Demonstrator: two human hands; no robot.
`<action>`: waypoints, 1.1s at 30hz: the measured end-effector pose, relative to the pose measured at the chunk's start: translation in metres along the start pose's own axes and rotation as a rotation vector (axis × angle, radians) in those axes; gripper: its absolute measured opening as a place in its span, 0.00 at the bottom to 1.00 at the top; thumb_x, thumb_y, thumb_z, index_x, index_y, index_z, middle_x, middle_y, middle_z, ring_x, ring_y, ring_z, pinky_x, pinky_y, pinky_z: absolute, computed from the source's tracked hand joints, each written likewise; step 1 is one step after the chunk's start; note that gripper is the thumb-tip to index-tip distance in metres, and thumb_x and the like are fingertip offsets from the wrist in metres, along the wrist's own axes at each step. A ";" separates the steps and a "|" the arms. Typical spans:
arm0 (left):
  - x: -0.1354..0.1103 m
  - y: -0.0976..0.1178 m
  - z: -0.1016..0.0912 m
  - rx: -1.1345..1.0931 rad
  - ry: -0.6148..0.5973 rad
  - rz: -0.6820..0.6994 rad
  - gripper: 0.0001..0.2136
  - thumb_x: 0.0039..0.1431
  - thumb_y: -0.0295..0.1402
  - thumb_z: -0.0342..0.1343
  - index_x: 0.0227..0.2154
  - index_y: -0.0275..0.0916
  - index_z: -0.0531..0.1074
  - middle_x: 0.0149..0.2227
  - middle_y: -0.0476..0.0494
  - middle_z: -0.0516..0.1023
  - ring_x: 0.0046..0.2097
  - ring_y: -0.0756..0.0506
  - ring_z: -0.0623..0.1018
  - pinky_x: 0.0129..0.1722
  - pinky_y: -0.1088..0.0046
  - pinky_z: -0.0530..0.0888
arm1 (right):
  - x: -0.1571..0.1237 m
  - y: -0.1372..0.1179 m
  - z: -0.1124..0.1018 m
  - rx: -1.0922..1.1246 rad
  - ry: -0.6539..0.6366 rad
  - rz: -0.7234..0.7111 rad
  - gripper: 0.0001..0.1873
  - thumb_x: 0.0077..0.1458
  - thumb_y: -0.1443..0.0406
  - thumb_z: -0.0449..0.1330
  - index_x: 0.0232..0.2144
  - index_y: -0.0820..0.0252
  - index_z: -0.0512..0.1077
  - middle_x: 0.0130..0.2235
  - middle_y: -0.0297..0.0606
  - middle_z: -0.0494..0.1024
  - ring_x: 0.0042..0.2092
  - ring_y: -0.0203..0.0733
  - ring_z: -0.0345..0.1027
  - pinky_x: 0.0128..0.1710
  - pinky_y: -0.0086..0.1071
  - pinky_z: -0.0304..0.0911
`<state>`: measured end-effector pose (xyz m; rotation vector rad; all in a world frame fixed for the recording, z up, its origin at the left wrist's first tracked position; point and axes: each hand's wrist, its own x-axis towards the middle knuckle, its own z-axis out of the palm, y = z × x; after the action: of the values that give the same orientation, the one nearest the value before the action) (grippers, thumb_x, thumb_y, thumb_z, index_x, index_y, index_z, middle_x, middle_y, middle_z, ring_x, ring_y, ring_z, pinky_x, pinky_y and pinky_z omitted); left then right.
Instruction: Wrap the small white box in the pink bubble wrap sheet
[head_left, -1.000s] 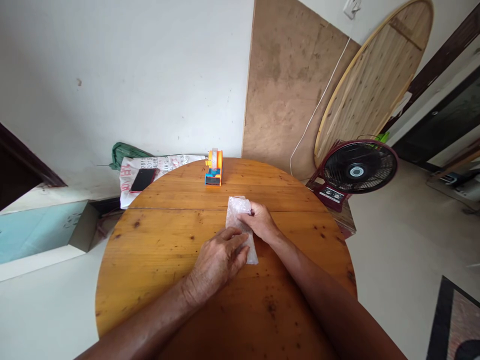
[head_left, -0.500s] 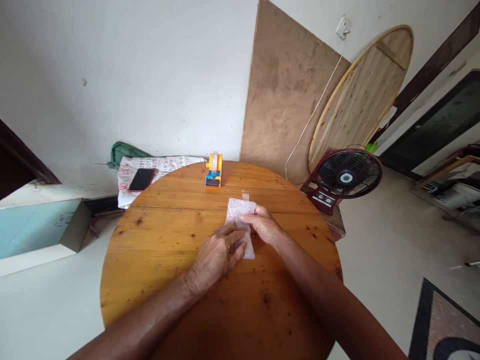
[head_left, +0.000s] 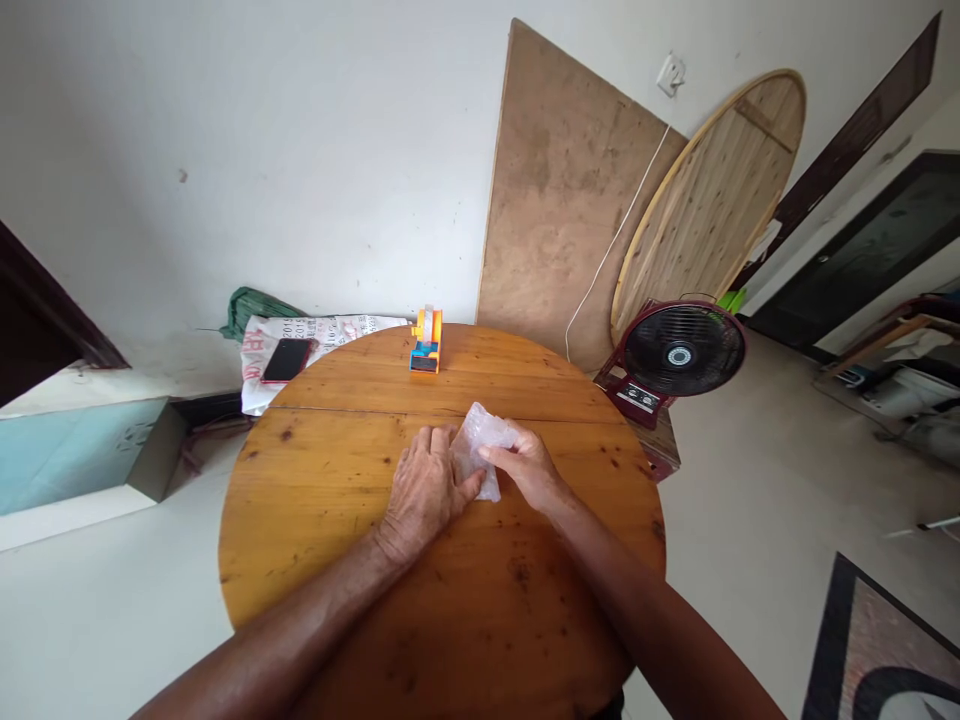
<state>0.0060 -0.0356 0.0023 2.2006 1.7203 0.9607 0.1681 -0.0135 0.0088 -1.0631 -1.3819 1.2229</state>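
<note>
A small packet wrapped in clear bubble wrap (head_left: 486, 437) lies in the middle of a round wooden table (head_left: 315, 500). My left hand (head_left: 426, 490) rests flat on the table with its fingers stretched out, pressing the packet's left edge. My right hand (head_left: 526, 462) is curled over the packet's right side, thumb and fingers pinching the wrap. An orange and blue tape dispenser (head_left: 426, 342) stands at the table's far edge, beyond both hands.
A dark phone (head_left: 286, 359) lies on a printed white sack (head_left: 330, 328) behind the table at left. A black floor fan (head_left: 681, 352) stands to the right. A plywood sheet (head_left: 559, 180) and a round tabletop (head_left: 712, 190) lean on the wall.
My left hand has slid from the packet's near end up to its left side and flattened. The right hand has turned the packet; the strip of tape at its far end is out of sight.
</note>
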 end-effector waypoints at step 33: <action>0.010 -0.010 -0.019 -0.137 -0.155 0.418 0.09 0.48 0.20 0.49 0.29 0.38 0.69 0.34 0.44 0.72 0.38 0.44 0.72 0.40 0.66 0.70 | -0.058 -0.003 -0.001 -1.024 -0.050 -0.590 0.19 0.55 0.68 0.57 0.51 0.56 0.70 0.53 0.43 0.75 0.58 0.47 0.64 0.59 0.46 0.57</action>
<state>-0.0124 -0.0278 0.0154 2.5154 1.1150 0.9263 0.1777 -0.0706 0.0050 -1.1230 -2.2270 0.0489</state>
